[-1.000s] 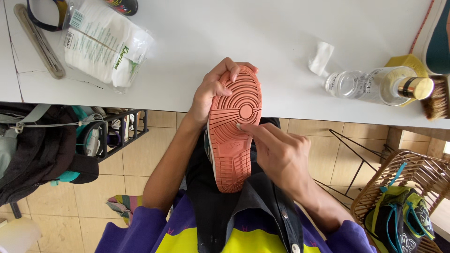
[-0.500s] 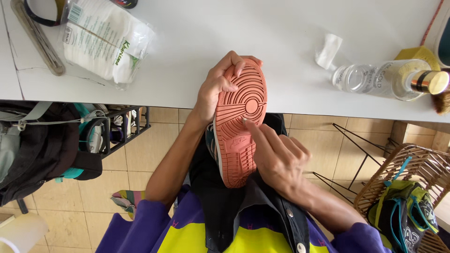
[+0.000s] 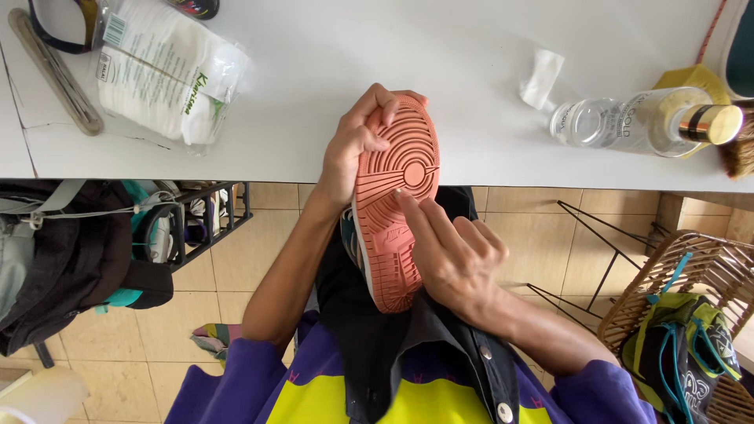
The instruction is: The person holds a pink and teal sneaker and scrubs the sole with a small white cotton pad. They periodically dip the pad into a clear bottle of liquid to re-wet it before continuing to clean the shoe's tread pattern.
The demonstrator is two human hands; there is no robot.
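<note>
A sneaker (image 3: 393, 169) is held sole-up in front of me, its salmon-pink ribbed sole facing the camera, toe over the white table (image 3: 440, 55) edge. My left hand (image 3: 353, 145) grips the toe end, fingers curled over the sole's tip. My right hand (image 3: 448, 255) rests against the sole's right side, its index finger pressing on the tread near the middle. The shoe's heel sits over my dark apron (image 3: 377, 345).
On the table lie a bag of white cotton pads (image 3: 169, 71), a clear bottle with a gold cap (image 3: 636, 122) on its side, a crumpled white wipe (image 3: 542, 78) and a brush (image 3: 738, 149). A wicker basket (image 3: 667, 275) holds shoes at the right; a black backpack (image 3: 63, 267) hangs left.
The view has drifted a little and the shoe sits slightly more upright. My right index finger has slid down along the sole's tread. My left hand keeps its grip on the toe.
</note>
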